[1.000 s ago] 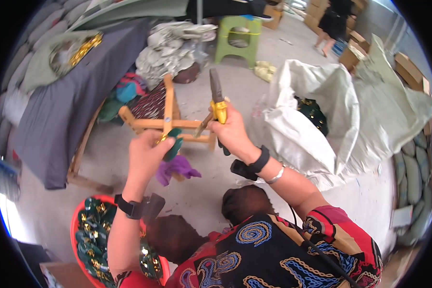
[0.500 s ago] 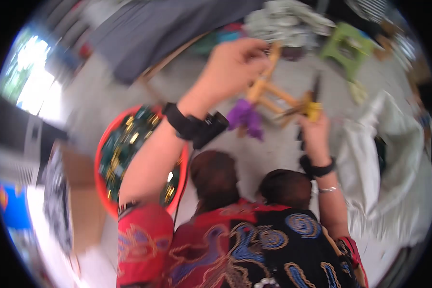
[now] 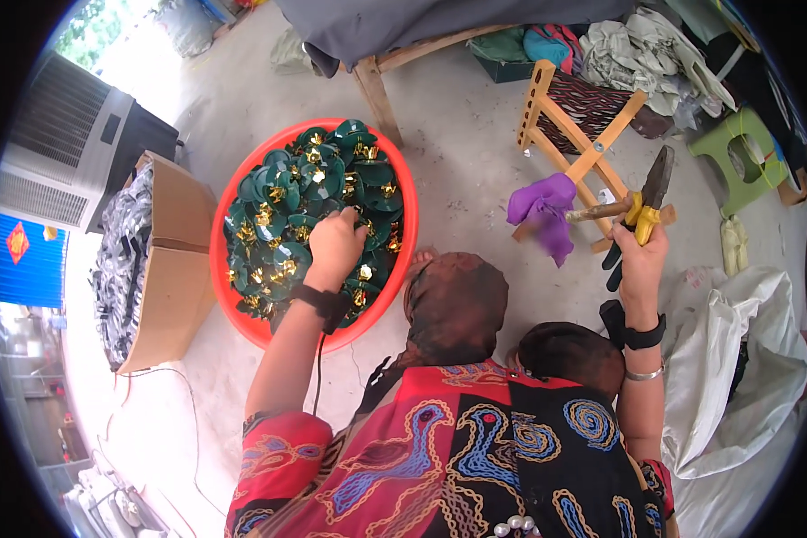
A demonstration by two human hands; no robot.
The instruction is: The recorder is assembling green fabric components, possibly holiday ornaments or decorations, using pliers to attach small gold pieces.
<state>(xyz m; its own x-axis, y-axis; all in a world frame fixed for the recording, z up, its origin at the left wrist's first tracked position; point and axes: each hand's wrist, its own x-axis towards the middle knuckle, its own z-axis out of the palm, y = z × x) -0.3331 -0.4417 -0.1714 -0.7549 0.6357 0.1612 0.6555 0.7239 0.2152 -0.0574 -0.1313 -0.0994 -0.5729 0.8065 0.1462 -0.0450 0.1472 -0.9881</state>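
View, single: fisheye camera worn on my head, facing steeply down over my knees to the concrete floor [image 3: 475, 152]; near, at arm's reach; edges bend toward the rim; no second view.

The left hand [image 3: 334, 244] is reaching down into a round red plastic basin [image 3: 242, 316] heaped with dark green and gold flower-shaped pieces [image 3: 309, 202], fingers curled among them. The right hand [image 3: 638, 262] is gripping yellow-handled pliers [image 3: 647, 195] upright, together with a thin stick carrying a purple cloth flower [image 3: 543, 207]. A small wooden folding stool [image 3: 576, 125] is standing just behind.
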